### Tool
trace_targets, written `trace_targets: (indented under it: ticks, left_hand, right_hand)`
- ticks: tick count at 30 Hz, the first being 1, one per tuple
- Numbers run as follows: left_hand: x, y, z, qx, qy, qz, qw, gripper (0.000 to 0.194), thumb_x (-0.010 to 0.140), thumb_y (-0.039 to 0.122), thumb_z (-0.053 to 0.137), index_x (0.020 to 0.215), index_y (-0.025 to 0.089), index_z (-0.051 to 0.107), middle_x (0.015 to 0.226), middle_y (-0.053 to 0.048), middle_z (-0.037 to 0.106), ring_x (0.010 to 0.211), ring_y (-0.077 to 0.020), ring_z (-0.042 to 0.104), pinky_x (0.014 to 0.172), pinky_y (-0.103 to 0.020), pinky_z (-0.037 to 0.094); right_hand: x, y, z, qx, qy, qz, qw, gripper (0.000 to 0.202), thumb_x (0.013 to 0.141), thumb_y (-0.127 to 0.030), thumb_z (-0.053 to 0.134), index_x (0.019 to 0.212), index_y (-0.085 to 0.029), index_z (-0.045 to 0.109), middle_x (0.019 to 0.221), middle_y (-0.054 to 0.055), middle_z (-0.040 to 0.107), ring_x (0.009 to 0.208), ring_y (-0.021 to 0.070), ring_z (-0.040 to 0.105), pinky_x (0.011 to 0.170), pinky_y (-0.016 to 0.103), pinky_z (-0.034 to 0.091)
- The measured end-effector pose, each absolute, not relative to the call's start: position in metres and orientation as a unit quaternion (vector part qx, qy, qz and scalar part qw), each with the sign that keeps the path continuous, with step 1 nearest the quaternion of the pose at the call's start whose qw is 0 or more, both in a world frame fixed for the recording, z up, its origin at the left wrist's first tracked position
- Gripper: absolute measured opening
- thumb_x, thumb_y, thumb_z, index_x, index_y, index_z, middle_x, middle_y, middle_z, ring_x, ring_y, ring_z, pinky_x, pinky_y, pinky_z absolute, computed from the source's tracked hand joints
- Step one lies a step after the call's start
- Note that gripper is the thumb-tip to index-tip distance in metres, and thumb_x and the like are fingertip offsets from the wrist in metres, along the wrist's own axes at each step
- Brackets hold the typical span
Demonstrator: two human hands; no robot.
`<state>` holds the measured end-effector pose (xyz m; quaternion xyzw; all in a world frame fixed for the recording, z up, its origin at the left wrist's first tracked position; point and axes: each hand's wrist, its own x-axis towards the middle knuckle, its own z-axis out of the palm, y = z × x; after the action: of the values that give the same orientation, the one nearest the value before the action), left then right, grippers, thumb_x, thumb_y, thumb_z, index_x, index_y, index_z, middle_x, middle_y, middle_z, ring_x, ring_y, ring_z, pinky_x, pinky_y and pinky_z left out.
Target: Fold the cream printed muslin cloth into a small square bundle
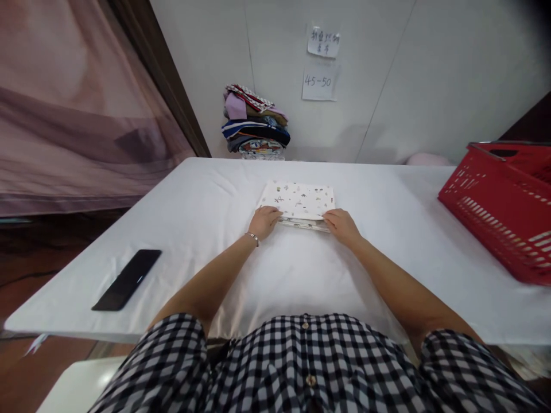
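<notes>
A white cloth [301, 198] with small scattered prints lies folded in a rectangle on the white-covered table [206, 212]. Its near edge shows several layers, slightly apart. At the near left corner, my left hand [264, 222] pinches the top layer between thumb and fingers; a bracelet sits on that wrist. My right hand [341, 225] grips the near right corner the same way. Both hands rest low, close to the table surface.
A black phone [127, 280] lies on the table at the left. On the right stands a red basket [499, 212]. Beyond the far edge is a stack of folded fabrics [256, 123], with two paper notes on the wall. A pink curtain hangs at the left.
</notes>
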<state>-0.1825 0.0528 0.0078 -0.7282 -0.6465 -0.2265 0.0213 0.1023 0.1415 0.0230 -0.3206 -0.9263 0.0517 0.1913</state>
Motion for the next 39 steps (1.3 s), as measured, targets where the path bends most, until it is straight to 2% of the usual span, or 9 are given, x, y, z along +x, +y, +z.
trace_targets:
  ticks: [5,10,13,17,26,30,39]
  left_hand:
    - [-0.185,0.050,0.006,-0.746,-0.629,-0.218,0.025,0.029,0.090,0.022,0.040,0.107,0.024,0.064,0.109,-0.007,0.063,0.106,-0.0215,0.053,0.093,-0.040,0.038]
    - [-0.188,0.047,0.006,-0.744,-0.621,-0.235,0.069,0.031,0.086,0.024,0.047,0.115,0.020,0.058,0.115,-0.010,0.060,0.110,-0.0240,0.050,0.097,-0.043,0.035]
    - [-0.190,0.046,0.009,-0.738,-0.626,-0.232,0.096,0.029,0.085,0.028,0.051,0.113,0.020,0.059,0.113,-0.010,0.061,0.108,-0.0247,0.050,0.095,-0.044,0.034]
    - [-0.192,0.045,0.008,-0.742,-0.626,-0.224,0.085,0.023,0.087,0.026,0.048,0.105,0.022,0.062,0.103,-0.008,0.063,0.101,-0.0222,0.052,0.092,-0.041,0.037]
    - [-0.199,0.046,0.005,-0.747,-0.617,-0.241,0.054,0.024,0.091,0.027,0.042,0.103,0.022,0.062,0.102,-0.007,0.063,0.098,-0.0195,0.053,0.091,-0.038,0.038]
    - [-0.200,0.047,0.004,-0.744,-0.617,-0.253,0.040,0.026,0.092,0.027,0.039,0.101,0.023,0.063,0.101,-0.007,0.064,0.097,-0.0190,0.054,0.091,-0.039,0.039]
    - [-0.198,0.048,0.008,-0.743,-0.624,-0.242,0.018,0.028,0.089,0.035,0.046,0.109,0.023,0.061,0.108,-0.008,0.062,0.103,-0.0217,0.053,0.092,-0.041,0.038]
  right_hand:
    - [0.103,0.140,0.017,-0.316,-0.938,0.041,0.137,0.030,0.092,-0.025,0.039,0.102,-0.018,0.066,0.108,0.009,0.063,0.101,0.0218,0.053,0.088,0.034,0.037]
    - [0.102,0.136,0.021,-0.313,-0.939,0.038,0.137,0.029,0.090,-0.028,0.043,0.110,-0.020,0.062,0.111,0.008,0.062,0.103,0.0228,0.053,0.091,0.036,0.036]
    - [0.099,0.134,0.023,-0.301,-0.941,0.033,0.148,0.033,0.088,-0.029,0.045,0.117,-0.020,0.058,0.115,0.009,0.061,0.106,0.0242,0.051,0.092,0.038,0.036]
    - [0.095,0.136,0.019,-0.298,-0.944,0.029,0.136,0.029,0.089,-0.027,0.042,0.110,-0.019,0.062,0.109,0.009,0.063,0.101,0.0237,0.054,0.088,0.038,0.038]
    - [0.095,0.147,0.022,-0.297,-0.941,0.085,0.137,0.033,0.092,-0.026,0.036,0.104,-0.022,0.066,0.106,0.007,0.066,0.096,0.0217,0.057,0.083,0.035,0.043]
    - [0.095,0.145,0.023,-0.307,-0.937,0.060,0.156,0.035,0.093,-0.025,0.033,0.103,-0.020,0.066,0.104,0.009,0.065,0.094,0.0223,0.056,0.083,0.036,0.041]
    - [0.097,0.141,0.014,-0.286,-0.949,0.046,0.125,0.030,0.091,-0.034,0.040,0.103,-0.020,0.064,0.106,0.009,0.062,0.095,0.0239,0.054,0.082,0.036,0.040]
